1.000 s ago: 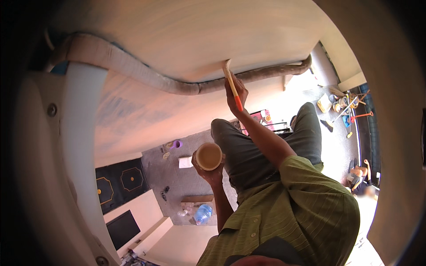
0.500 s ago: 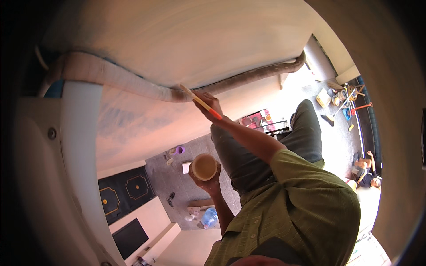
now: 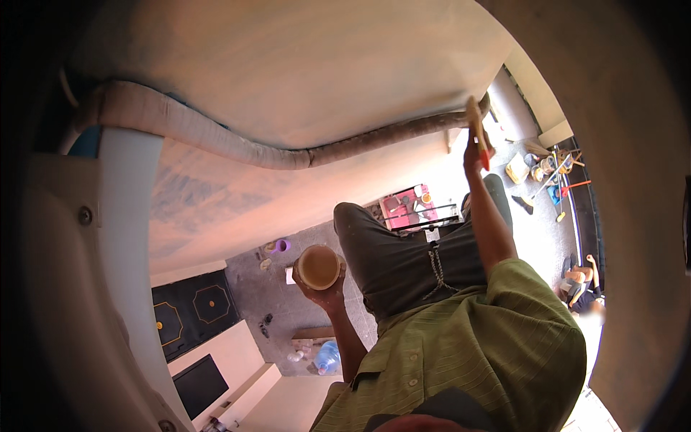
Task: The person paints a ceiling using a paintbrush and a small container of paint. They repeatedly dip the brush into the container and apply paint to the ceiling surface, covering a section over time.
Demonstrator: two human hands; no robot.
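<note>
Head camera: our right grip (image 3: 476, 149) is grasping a brush (image 3: 478, 132), its handle ending in orange-red, and we are raising its blurred bristles beside the far right end of a thick brownish pipe (image 3: 237, 147); whether they are touching the wall (image 3: 309, 79) there, we cannot tell. Our left grip (image 3: 322, 297) is holding a round pot (image 3: 319, 248) from below and around its side, and its mouth is facing up to us, well apart from the brush. The pipe is running along the wall, and above it a streaky beige coat is covering most of what we are seeing, with darker traces showing through. Below, the wall is looking pinker, and grey-blue patches (image 3: 205, 181) are showing toward the left. So we are judging the coating as partway along: broadly laid above, while the patches and the dark line along the pipe are seemingly waiting for more. Farther out, beyond our knees, a pink surface (image 3: 398, 201) is carrying small items, a purple cup (image 3: 283, 246) and a blue bottle (image 3: 328, 357) are resting on the floor (image 3: 288, 317), and another person (image 3: 584, 288) is staying low at the right.
</note>
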